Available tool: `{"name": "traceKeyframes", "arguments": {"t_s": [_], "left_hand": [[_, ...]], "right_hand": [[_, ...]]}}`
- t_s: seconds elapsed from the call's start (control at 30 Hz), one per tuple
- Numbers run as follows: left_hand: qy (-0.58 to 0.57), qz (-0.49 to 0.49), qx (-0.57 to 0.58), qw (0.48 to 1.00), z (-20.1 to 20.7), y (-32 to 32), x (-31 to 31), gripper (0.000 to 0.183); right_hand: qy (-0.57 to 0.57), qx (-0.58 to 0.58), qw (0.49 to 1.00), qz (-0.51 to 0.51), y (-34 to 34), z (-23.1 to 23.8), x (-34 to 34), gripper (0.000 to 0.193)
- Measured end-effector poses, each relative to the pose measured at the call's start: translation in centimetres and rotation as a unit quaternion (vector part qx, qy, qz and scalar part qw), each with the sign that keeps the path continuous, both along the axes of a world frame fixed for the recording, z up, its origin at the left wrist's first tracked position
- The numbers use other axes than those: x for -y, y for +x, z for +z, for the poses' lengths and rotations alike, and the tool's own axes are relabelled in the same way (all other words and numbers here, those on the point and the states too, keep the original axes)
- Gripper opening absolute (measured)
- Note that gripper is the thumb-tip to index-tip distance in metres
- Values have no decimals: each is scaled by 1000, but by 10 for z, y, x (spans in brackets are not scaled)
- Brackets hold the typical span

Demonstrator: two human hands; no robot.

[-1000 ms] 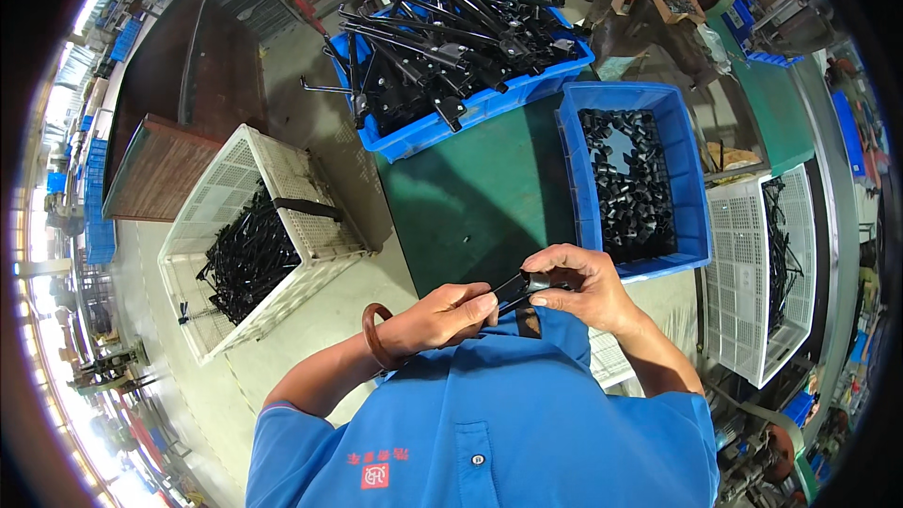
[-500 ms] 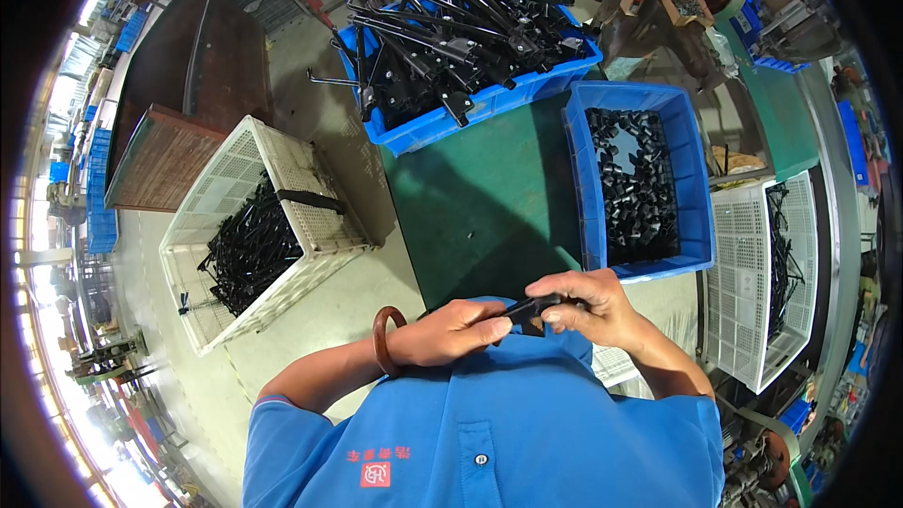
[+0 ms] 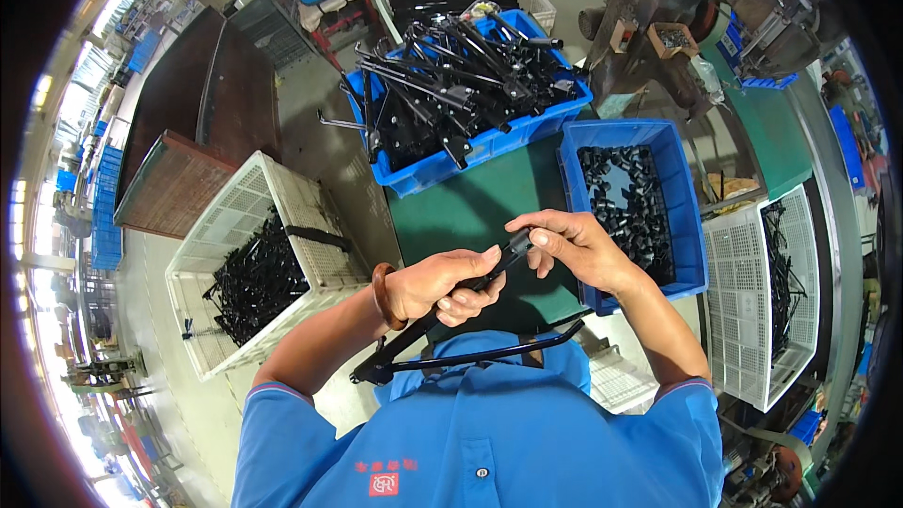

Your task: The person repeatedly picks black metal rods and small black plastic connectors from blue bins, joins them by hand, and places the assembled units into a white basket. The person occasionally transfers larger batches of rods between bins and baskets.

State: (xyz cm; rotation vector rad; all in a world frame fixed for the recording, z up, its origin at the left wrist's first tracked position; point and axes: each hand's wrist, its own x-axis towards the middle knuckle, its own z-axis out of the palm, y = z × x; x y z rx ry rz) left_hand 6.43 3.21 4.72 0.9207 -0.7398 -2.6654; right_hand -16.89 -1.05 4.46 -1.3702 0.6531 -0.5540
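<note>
My left hand (image 3: 447,287) is wrapped around a black metal tube (image 3: 428,322), which slants up from lower left to upper right in front of my chest. From its lower end a thinner black rod (image 3: 489,355) with a bent tip runs off to the right. At the tube's upper end sits a short black sleeve-like cap (image 3: 518,242). The thumb and index finger of my right hand (image 3: 574,249) close on that cap, while its other fingers curl below. Whether the cap is fully seated cannot be made out.
Ahead, a blue crate (image 3: 414,179) heaped with black tube assemblies stands on a green tabletop (image 3: 442,216). At the right is a blue bin (image 3: 691,226) of small black caps. White crates (image 3: 320,277) (image 3: 738,273) of black rods flank me. Another white crate (image 3: 536,0) stands behind.
Both hands have moved up and away from my body. The tube and its thin rod, mostly hidden before, now show at a slant. My head view has shifted slightly.
</note>
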Motion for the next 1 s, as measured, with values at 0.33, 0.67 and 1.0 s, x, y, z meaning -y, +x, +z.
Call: {"name": "traceKeyframes", "arguments": {"t_s": [0.33, 0.67, 1.0], "left_hand": [[99, 10, -152, 983, -23, -8, -2, 52], [-56, 281, -232, 930, 18, -2, 91, 49], [-205, 540, -38, 815, -7, -114, 226, 45]], "right_hand": [[119, 55, 991, 11, -1, -1, 12, 27], [130, 274, 911, -279, -107, -51, 89, 70], [-88, 17, 958, -273, -28, -35, 84, 90]]}}
